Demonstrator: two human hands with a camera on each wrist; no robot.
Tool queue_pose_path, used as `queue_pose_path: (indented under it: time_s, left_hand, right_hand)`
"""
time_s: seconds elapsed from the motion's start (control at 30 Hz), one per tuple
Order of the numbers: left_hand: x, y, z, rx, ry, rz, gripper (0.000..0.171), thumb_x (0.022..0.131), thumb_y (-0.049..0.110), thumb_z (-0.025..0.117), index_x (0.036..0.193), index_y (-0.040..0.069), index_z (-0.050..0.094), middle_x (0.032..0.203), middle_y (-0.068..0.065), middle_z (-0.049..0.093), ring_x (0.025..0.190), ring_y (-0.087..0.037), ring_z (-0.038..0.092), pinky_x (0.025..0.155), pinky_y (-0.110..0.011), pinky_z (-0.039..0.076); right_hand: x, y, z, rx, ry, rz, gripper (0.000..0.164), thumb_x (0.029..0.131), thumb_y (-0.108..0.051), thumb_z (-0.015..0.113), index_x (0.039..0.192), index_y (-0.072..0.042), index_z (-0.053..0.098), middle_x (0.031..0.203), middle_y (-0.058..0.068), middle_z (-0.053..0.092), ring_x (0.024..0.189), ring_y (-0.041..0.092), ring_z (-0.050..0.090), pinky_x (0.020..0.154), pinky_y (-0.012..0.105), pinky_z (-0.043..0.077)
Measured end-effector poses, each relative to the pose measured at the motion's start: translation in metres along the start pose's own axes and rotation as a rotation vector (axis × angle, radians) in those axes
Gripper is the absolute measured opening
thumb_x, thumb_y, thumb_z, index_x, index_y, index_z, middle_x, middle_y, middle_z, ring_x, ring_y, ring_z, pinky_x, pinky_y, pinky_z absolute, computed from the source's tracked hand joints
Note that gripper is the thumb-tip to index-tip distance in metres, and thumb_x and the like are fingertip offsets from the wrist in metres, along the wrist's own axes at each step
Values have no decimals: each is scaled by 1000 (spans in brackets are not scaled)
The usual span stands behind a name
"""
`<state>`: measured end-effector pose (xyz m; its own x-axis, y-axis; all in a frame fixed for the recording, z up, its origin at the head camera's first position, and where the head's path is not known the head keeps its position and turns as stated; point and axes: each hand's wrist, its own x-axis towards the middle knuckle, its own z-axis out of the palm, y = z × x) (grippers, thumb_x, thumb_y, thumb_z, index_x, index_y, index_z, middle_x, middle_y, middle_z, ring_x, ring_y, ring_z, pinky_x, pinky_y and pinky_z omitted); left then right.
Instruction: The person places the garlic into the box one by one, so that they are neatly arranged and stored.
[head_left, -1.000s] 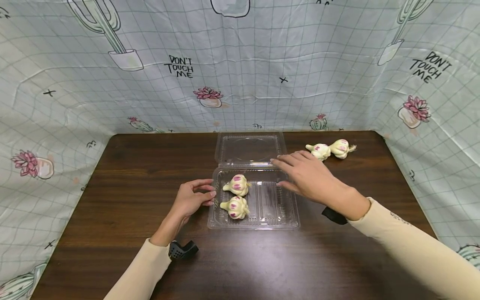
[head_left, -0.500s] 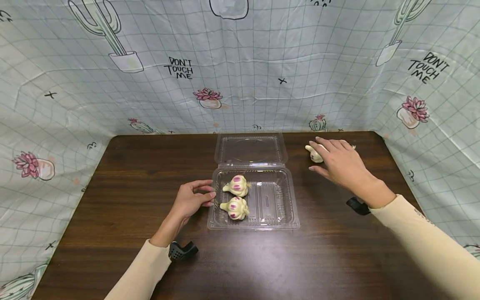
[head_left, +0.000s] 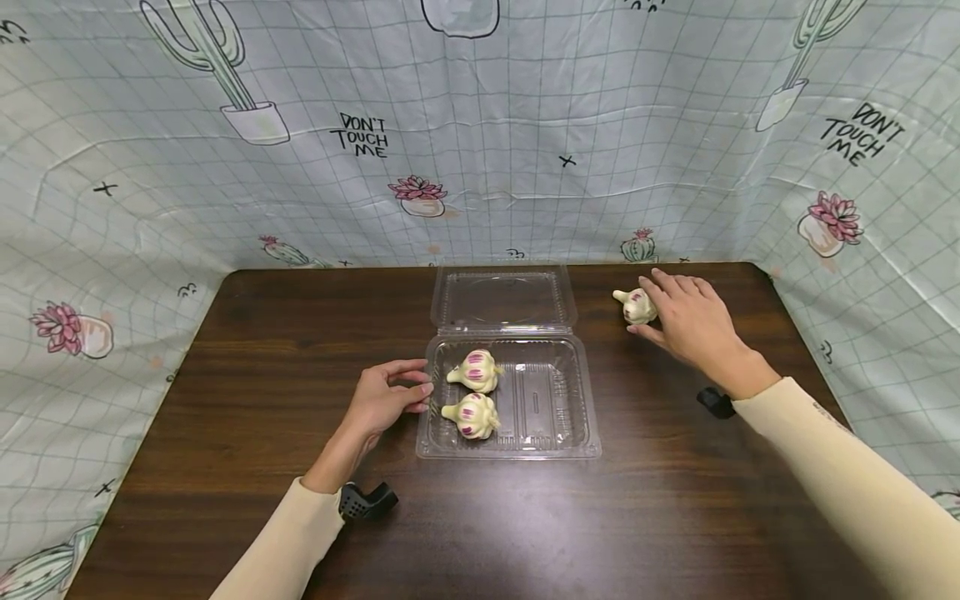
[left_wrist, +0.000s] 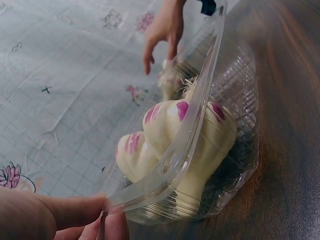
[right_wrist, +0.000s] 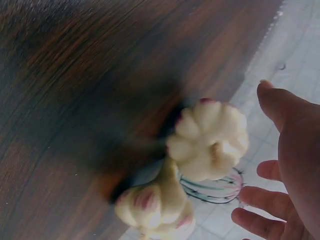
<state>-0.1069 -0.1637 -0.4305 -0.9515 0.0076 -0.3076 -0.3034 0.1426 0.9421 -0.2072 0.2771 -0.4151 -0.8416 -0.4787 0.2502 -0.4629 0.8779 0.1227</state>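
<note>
A clear plastic clamshell container (head_left: 525, 450) stands with its lid folded back in the head view. Two garlic bulbs, an upper one (head_left: 477, 372) and a lower one (head_left: 472, 416), lie in its left half. My left hand (head_left: 382, 398) pinches the container's left rim between thumb and fingers, which the left wrist view shows up close. Over at the back right, my right hand (head_left: 693, 321) hovers with thumb and fingers spread beside a third garlic bulb (head_left: 637, 307). The right wrist view shows another garlic bulb (right_wrist: 155, 207) touching that one; the right hand hides it in the head view.
The transparent lid (head_left: 502, 300) lies toward the back edge of the dark wooden table (head_left: 300, 333). A patterned curtain (head_left: 480, 167) rises behind and at both sides of the table.
My right hand has moved from above the container's right side to the garlic at the back right, covering one bulb. The left hand keeps its place on the container rim.
</note>
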Motion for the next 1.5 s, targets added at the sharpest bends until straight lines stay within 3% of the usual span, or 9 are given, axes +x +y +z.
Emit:
queue_pose_path:
  time_s: [0.23, 0.67, 1.2, 1.5]
  left_hand:
    - [-1, 1, 1, -2, -5, 0, 43, 98, -9, 69, 140, -11, 61, 114, -22, 67, 68, -8, 70, 67, -22, 65]
    - [-1, 1, 1, 19, 5, -2, 42, 97, -11, 69, 138, -12, 62, 110, -19, 69, 68, -9, 70, 69, -23, 65]
    - [-1, 1, 0, 11, 3, 2, 42, 97, -10, 69, 139, -12, 61, 112, -20, 68, 67, -7, 69, 68, -22, 65]
    - [0, 1, 1, 22, 12, -8, 42, 97, -11, 69, 138, -10, 62, 109, -18, 68, 67, -8, 69, 68, -22, 64]
  right_hand:
    - [4, 5, 13, -27, 32, -1, 79, 86, -46, 85, 140, 6, 60, 144, 30, 59, 126, 49, 59, 114, 62, 43]
    - [6, 5, 27, -4, 25, 48, 67, 91, -41, 82, 134, 6, 63, 130, 28, 67, 126, 47, 58, 120, 65, 35]
    - [14, 0, 33, 51, 136, 71, 46, 86, -32, 86, 103, 3, 62, 99, 26, 73, 105, 48, 65, 109, 64, 45]
    - [15, -3, 28, 40, 62, 96, 48, 87, -31, 86, 111, 4, 64, 108, 29, 70, 110, 50, 61, 107, 62, 44]
